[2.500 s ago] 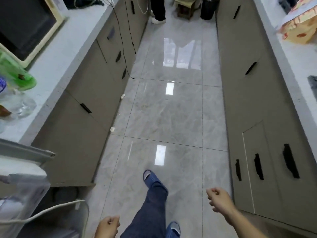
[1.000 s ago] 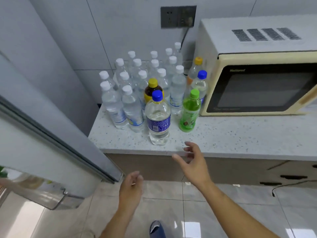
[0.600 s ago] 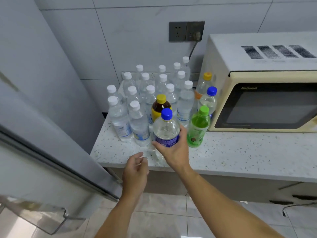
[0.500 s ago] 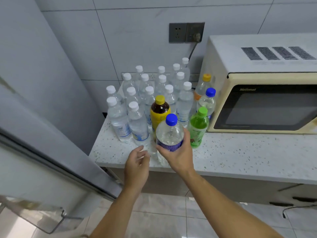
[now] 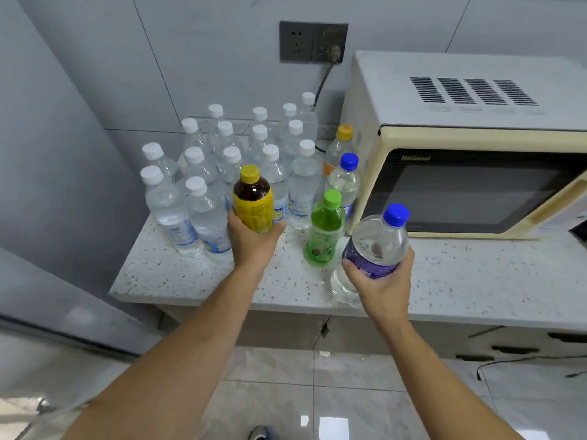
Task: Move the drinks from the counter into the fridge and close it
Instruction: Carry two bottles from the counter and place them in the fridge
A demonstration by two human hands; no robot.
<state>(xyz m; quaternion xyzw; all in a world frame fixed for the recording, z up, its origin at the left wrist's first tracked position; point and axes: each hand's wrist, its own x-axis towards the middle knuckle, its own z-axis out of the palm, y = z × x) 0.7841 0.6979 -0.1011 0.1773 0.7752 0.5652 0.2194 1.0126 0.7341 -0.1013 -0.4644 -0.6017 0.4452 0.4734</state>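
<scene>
Big cream microwave (image 5: 476, 173) filling the right of the frame, speckled counter (image 5: 460, 281) under it, bunch of white-capped water bottles (image 5: 222, 173) packed left of centre. Right hand (image 5: 379, 287) wrapped round a tilted blue-capped bottle (image 5: 378, 239) at centre-right, lifted clear. Left hand (image 5: 254, 239) curled round the yellow-capped bottle (image 5: 253, 198) mid-frame, green bottle (image 5: 325, 233) standing between.
</scene>
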